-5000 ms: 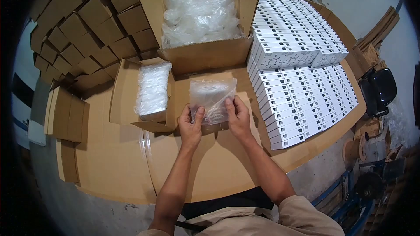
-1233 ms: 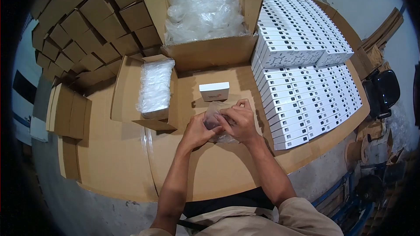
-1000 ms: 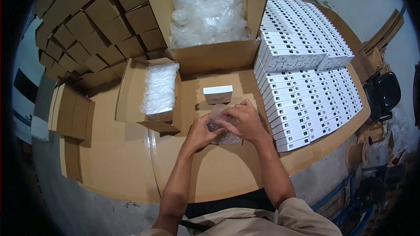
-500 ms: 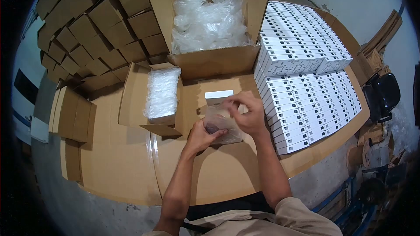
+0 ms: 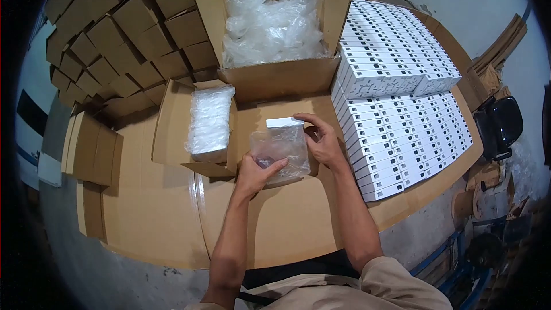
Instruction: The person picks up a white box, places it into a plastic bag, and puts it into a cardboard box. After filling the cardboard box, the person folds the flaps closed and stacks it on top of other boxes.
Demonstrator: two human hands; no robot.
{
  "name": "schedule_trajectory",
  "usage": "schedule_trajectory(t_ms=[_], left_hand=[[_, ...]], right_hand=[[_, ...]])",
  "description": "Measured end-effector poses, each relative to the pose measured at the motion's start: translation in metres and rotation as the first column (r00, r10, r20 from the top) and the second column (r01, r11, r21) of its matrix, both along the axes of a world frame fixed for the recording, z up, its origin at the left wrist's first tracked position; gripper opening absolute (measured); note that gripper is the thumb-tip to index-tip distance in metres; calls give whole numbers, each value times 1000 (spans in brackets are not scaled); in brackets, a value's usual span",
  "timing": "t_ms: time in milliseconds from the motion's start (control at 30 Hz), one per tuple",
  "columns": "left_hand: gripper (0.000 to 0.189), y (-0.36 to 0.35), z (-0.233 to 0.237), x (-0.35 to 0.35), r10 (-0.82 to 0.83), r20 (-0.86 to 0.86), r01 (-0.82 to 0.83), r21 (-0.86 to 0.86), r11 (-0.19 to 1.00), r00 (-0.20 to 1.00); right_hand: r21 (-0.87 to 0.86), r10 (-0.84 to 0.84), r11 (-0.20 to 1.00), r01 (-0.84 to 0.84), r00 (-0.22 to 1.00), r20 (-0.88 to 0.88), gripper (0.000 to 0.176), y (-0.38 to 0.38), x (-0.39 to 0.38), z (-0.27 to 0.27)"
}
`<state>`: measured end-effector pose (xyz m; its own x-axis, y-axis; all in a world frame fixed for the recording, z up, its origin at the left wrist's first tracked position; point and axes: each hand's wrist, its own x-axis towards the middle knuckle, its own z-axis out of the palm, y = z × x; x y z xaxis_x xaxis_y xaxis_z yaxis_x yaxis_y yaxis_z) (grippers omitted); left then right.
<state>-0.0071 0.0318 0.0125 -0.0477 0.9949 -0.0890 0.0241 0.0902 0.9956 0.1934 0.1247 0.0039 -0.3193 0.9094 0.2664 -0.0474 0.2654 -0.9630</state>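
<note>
Right hand [image 5: 324,142] has reached forward to white box [image 5: 281,123], apparently pinching its edge; left hand [image 5: 253,174] clasps bag [image 5: 291,150].

No readable text or labels.

Stacked brown cartons [image 5: 129,20] at 10 o'clock; leaning cardboard strips [image 5: 504,41] at 2; black chair [image 5: 508,119] at 3; blue metal frame [image 5: 433,254] at 4.

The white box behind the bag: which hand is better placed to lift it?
Probably the right hand: its fingers are at the right end of the white box, while the left hand holds the plastic bag.
</note>
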Motion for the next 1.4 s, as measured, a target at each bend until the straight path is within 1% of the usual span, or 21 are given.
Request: schedule_trajectory(t_ms=[100,200,233,333,400,500,600,700,800,900,1000,1100,1333,1400], left_hand=[[44,-1,3,1,1,10,-1,-24,1000,1000],[45,0,-2,1,7,4,-7,-23,1000,1000],[45,0,-4,0,9,-2,-9,-15,1000,1000],[44,0,-4,2,10,61,-11,9,1000,998],[43,0,-4,1,4,28,-4,2,1000,1000],[43,1,-9,-1,-7,-27,7,8,1000,1000],[44,2,-11,-1,-21,-79,22,10,1000,997],[44,2,-11,0,-20,-93,21,20,1000,995],[45,1,-8,1,-12,-92,14,25,1000,996],[44,1,-9,1,-7,-124,10,29,1000,992],[44,1,-6,1,-12,-131,16,22,1000,991],[43,1,-4,1,-12,-151,13,9,1000,988],[43,-1,5,3,19,-203,-18,4,1000,979],[45,1,-1,0,-14,-203,11,-13,1000,979]], right_hand=[[32,-38,999,36,997,61,43,4,-1,-6],[70,-101,993,98,994,43,42,7,-1,-12],[49,-116,992,118,993,-24,42,8,-2,-13],[-17,-166,986,166,966,-199,41,6,-6,-9],[-60,-205,979,196,936,-286,41,4,-7,-3],[-22,-247,966,258,894,-375,38,6,-10,-7],[-176,-294,955,237,810,-507,36,1,-14,-6],[-292,-310,945,146,680,-665,34,2,-17,-6],[-320,-269,946,55,682,-680,32,-1,-8,-3],[-321,-247,947,15,673,-697,32,-5,-9,3],[-221,-209,972,80,720,-661,31,-3,-11,-2],[-80,-170,985,151,828,-534,30,-4,-6,-4],[-10,-167,984,180,889,-427,27,-9,-4,7],[18,-171,980,196,892,-418,27,-8,-4,5]])
